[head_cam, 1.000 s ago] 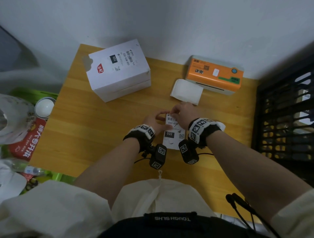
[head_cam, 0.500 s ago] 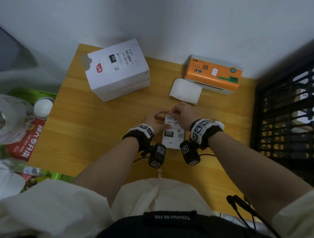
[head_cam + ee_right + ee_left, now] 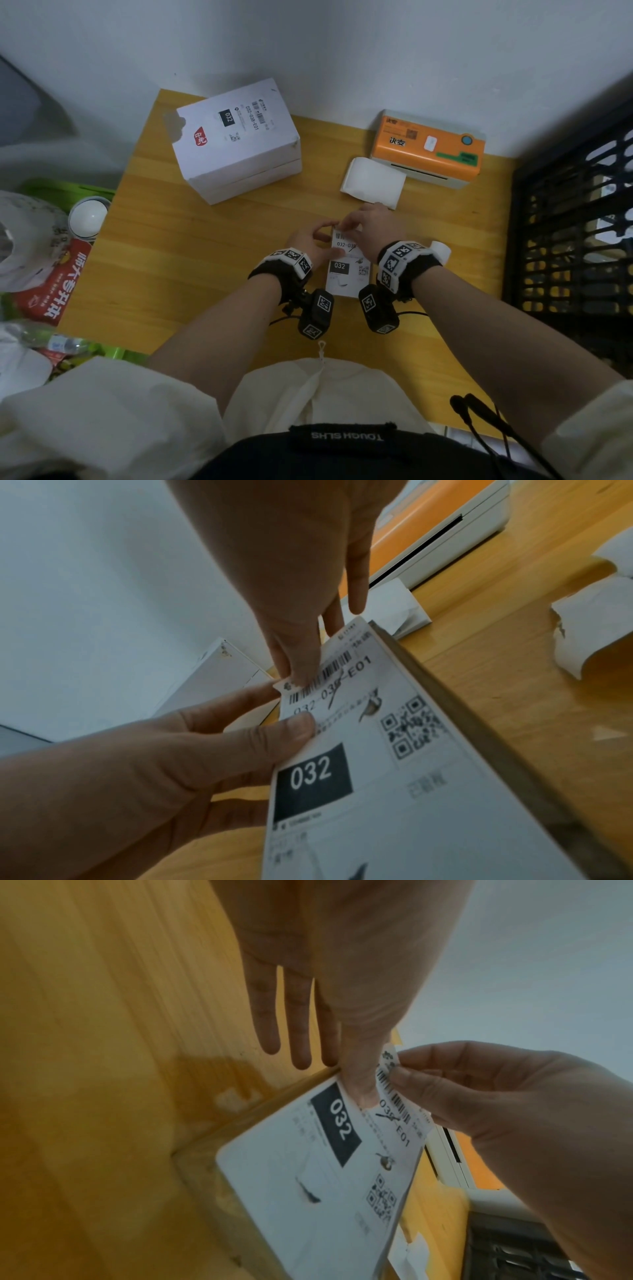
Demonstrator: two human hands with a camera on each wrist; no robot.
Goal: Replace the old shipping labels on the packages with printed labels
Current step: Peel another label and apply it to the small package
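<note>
The old shipping label (image 3: 346, 723) is stuck on top of a flat little package (image 3: 347, 274) that lies on the desk (image 3: 171, 274), right in front of the person. One far corner of the label is already lifted up, so I think the peeling has just begun.

The right hand (image 3: 514, 1102) pinches that loose corner between thumb and first finger, right by the barcode. It looks ready to pull the label off. The left hand (image 3: 171, 764) holds the edge of the package with its thumb pressed down on the label, just below the lifted corner. I think this keeps the package from sliding or lifting when the label is pulled. Its other fingers (image 3: 267, 1015) are straight.

A bigger white box (image 3: 236, 140) sits farther back on the desk; its label also reads 032. The orange label printer (image 3: 428, 144) stands by the wall, with white label paper (image 3: 373, 181) in front of it. A curled bit of white paper (image 3: 589, 626) lies beside the package.
</note>
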